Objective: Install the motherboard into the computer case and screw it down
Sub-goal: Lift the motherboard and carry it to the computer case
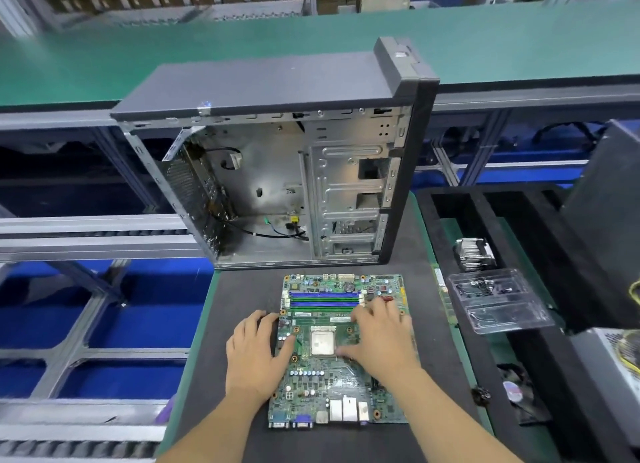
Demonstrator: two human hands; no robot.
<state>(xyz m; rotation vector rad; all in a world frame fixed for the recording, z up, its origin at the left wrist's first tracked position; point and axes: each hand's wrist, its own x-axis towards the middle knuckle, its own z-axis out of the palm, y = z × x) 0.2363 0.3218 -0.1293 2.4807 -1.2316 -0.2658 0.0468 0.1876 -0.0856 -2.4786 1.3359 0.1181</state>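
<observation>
Motherboard (337, 351) lay flat on bench (242, 306), just before the open case (277, 171). Left hand (256, 355) and right hand (379, 341) rested on it, fingers spread, gripping nothing (yet). Risk: pressing components, flexing the board when lifting.

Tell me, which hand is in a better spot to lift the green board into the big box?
Probably both. The left hand rests on the motherboard's left edge and the right hand on its right half; the open case stands behind.
</observation>
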